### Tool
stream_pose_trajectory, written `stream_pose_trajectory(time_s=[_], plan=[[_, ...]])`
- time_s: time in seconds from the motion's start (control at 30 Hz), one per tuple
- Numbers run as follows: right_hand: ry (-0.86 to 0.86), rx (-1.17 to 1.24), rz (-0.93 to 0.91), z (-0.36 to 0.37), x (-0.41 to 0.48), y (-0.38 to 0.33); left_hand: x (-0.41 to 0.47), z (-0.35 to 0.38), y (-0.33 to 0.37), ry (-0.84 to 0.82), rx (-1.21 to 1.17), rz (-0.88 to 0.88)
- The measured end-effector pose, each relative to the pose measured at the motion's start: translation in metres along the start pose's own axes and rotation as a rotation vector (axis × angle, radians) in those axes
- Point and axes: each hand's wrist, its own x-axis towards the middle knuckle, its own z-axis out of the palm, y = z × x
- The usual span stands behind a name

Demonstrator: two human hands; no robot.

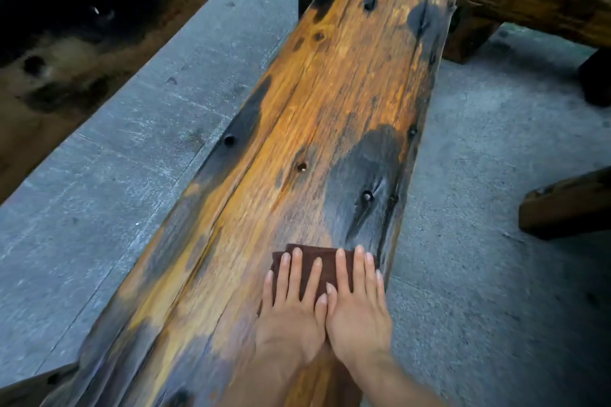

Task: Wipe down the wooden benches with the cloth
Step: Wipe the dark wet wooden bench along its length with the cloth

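The left hand (291,317) and right hand (358,314) lie flat side by side with their thumbs touching. Their straight fingers press the folded brown cloth (329,258) down without gripping it. The cloth sits under the fingers at the near end of the wooden worktop (330,109), toward its right edge. The worktop's long axis runs away and rightward, so most of its length lies beyond the fingertips, with neither hand nearer.

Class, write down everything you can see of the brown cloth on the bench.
The cloth is dark brown, soft-looking fabric, seemingly folded into a flat pad. It lies on the wooden bench near its right edge. The left hand and right hand press on it with straight fingers, hiding its near part.
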Motion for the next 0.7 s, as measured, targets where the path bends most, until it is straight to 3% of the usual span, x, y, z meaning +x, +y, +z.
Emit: stream_pose_trajectory(time_s=[0.3,0.43,0.7], plan=[[0.014,0.062,-0.017,0.009,-0.021,0.025,-0.021,0.014,0.012,-0.017,0.121,0.092],[0.094,0.084,0.046,0.009,0.006,0.027,0.009,0.007,0.012,-0.165,0.099,0.153],[0.081,0.082,0.03,-0.015,0.105,0.053,0.108,-0.019,0.039,-0.145,0.111,0.175]])
